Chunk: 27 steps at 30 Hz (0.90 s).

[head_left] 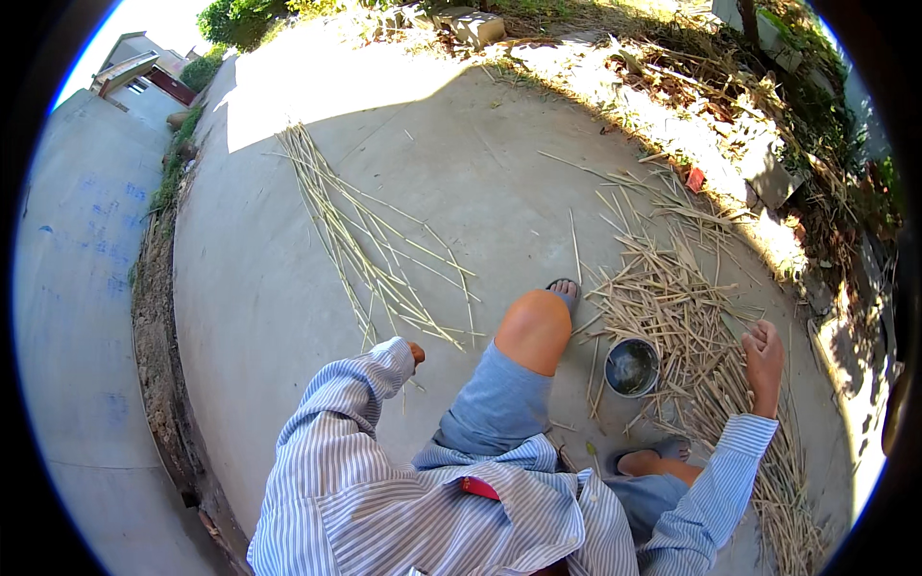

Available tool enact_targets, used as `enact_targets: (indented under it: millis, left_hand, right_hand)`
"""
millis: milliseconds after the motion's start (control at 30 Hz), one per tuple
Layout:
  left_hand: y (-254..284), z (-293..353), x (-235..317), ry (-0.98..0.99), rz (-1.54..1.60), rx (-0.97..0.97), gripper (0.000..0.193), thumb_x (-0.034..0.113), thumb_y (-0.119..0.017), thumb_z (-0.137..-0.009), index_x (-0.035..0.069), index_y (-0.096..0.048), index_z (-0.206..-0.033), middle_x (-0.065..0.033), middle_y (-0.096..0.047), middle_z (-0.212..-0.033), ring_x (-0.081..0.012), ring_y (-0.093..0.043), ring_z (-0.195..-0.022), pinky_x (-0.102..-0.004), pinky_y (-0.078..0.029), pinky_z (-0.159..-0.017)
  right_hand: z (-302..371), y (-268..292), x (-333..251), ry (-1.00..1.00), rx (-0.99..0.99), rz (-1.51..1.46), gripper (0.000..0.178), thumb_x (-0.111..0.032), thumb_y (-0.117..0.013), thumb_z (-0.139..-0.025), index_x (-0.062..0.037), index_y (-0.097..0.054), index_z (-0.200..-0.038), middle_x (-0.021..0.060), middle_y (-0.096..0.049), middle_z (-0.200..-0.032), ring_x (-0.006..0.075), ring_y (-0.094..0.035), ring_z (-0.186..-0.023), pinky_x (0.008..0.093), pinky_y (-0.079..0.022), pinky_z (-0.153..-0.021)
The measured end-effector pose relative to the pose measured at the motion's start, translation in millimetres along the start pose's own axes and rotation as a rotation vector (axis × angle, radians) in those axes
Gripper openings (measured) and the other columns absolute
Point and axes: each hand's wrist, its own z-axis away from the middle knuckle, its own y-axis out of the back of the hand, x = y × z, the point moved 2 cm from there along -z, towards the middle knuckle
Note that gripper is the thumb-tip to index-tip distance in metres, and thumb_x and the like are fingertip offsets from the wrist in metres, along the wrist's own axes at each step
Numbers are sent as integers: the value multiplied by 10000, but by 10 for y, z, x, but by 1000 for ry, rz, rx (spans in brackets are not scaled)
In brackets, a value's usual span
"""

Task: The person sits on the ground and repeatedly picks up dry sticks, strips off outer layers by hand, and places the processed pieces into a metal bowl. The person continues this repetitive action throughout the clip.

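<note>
My right hand (764, 357) is raised over the right edge of a pile of dry cut stalks (687, 307). Its fingers are curled closed, and whatever may be inside them is hidden. My left hand (417, 355) barely shows past its striped cuff, and its fingers are hidden. It is near the lower ends of a loose bundle of long, thin greenish stalks (370, 250) spread on the concrete. Between my legs and the pile stands a round metal bowl (632, 368) with a dark, shiny inside, which looks like liquid.
My bent knee (534, 331) and sandalled foot (565, 286) are between the two heaps of stalks. A dirt strip and low edge (158, 355) run along the left. Dry plant litter (691, 82) and stones (477, 29) border the concrete at the far right.
</note>
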Motion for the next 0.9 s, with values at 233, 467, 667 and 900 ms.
enact_targets:
  millis: [233,467,667,900]
  left_hand:
    - [-222,733,485,-113,157,6,214,264,-588,-872,65,-582,-793,-111,-622,-768,-292,-630,-789,-430,-487,-626]
    - [2288,373,691,-131,254,920,292,246,-714,-779,35,-609,-952,-176,-643,-878,-359,-626,-861,-445,-497,-747]
    - [4026,651,2491,-450,594,1384,323,218,-647,-895,60,-583,-1170,-52,-632,-887,-140,-571,-754,-284,-396,-603]
    - [4347,151,4644,-1081,1289,618,423,203,-649,-903,7,-500,-1247,-89,-643,-1091,-95,-568,-781,-217,-413,-602]
  right_hand:
    - [272,427,39,97,70,-389,550,-261,-627,-892,47,-448,-1310,207,-527,-1286,258,-533,-1187,343,-427,-991]
    - [860,1197,934,-40,298,-720,599,-337,-665,-878,26,-460,-1308,165,-548,-1266,246,-565,-1129,323,-466,-926]
    - [1248,346,2150,-400,310,-796,274,-226,-666,-860,-8,-628,-1021,58,-651,-836,118,-600,-725,248,-487,-649]
    - [1955,-643,3306,-631,201,-599,164,-158,-618,-790,-3,-638,-838,37,-621,-739,104,-540,-594,281,-448,-528]
